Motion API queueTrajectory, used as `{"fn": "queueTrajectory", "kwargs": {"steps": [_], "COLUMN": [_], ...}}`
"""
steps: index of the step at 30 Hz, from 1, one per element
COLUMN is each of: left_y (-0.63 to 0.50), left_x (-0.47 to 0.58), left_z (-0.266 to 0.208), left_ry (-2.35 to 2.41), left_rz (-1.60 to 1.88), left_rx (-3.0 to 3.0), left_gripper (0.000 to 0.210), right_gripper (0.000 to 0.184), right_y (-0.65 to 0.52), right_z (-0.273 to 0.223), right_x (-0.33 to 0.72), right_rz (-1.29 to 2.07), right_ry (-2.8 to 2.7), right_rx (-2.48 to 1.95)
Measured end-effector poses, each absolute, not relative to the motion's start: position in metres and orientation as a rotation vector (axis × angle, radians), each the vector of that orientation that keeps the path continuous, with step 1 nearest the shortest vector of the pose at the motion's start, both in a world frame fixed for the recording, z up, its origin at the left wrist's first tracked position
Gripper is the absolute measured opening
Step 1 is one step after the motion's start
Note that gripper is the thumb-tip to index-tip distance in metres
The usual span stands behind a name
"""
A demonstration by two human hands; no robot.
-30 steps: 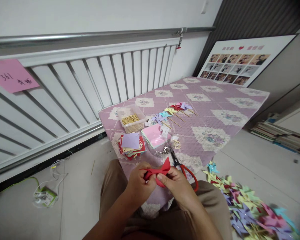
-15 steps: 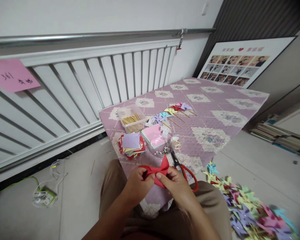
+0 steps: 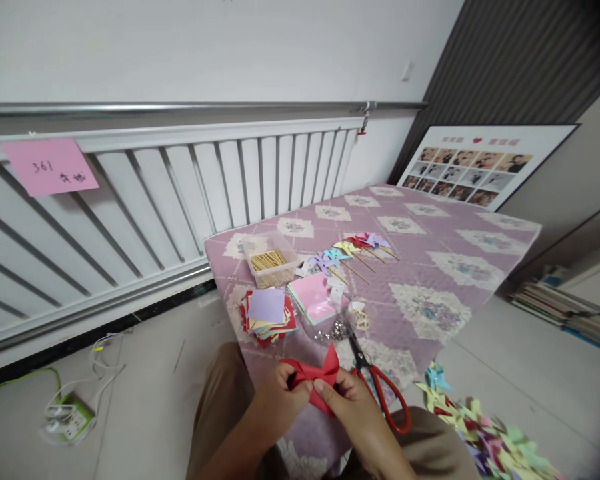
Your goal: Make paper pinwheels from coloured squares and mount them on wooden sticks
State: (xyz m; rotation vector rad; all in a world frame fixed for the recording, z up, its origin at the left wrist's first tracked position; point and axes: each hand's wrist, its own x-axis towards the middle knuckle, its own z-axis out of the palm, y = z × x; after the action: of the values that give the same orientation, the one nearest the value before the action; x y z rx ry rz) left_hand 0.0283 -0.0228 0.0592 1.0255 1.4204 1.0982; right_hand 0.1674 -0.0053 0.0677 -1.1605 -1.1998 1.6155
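Item: red folded paper piece, held above the near corner of the purple floral cloth-covered worktop.
Grip: left hand pinches its left side; right hand pinches its right, thumb near the middle.
Handling, as judged: press both thumbs firmly over the gathered folds, centring them, and spare the raised point from creasing.
Near right edge: black-bladed scissors with red looped handles.
Left edge: multicoloured square paper stack.
Writing: pink paper sheet on the white metal radiator, handwritten "361", characters beneath unclear; white photo board, pink heading illegible.
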Motion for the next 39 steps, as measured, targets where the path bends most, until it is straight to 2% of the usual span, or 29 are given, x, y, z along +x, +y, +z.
{"fn": "queueTrajectory", "kwargs": {"steps": [10, 16, 23, 30, 32, 39], "left_y": [-0.007, 0.020, 0.037, 0.043, 0.043, 0.042], "left_x": [0.022, 0.012, 0.015, 0.016, 0.015, 0.015], "left_z": [0.025, -0.012, -0.031, -0.067, -0.077, -0.063], "left_ry": [1.387, 1.364, 1.439, 1.482, 1.529, 1.556], "left_rz": [1.168, 1.318, 1.292, 1.274, 1.263, 1.292], "left_rx": [0.854, 0.729, 0.893, 1.048, 1.074, 1.240], "left_gripper": [0.013, 0.017, 0.010, 0.015, 0.017, 0.014], "right_gripper": [0.034, 0.039, 0.029, 0.023, 0.022, 0.012], "right_y": [0.012, 0.031, 0.069, 0.151, 0.178, 0.256], "right_z": [0.057, 0.059, 0.097, 0.126, 0.128, 0.116], "right_x": [0.163, 0.178, 0.160, 0.114, 0.096, 0.038], "right_rz": [1.556, 1.300, 1.179, 0.853, 0.654, 0.528], "right_ry": [-1.430, -1.347, -1.514, -1.923, -2.089, -2.353], "right_rx": [-1.136, -1.279, -1.196, -1.164, -1.175, -1.284]}}
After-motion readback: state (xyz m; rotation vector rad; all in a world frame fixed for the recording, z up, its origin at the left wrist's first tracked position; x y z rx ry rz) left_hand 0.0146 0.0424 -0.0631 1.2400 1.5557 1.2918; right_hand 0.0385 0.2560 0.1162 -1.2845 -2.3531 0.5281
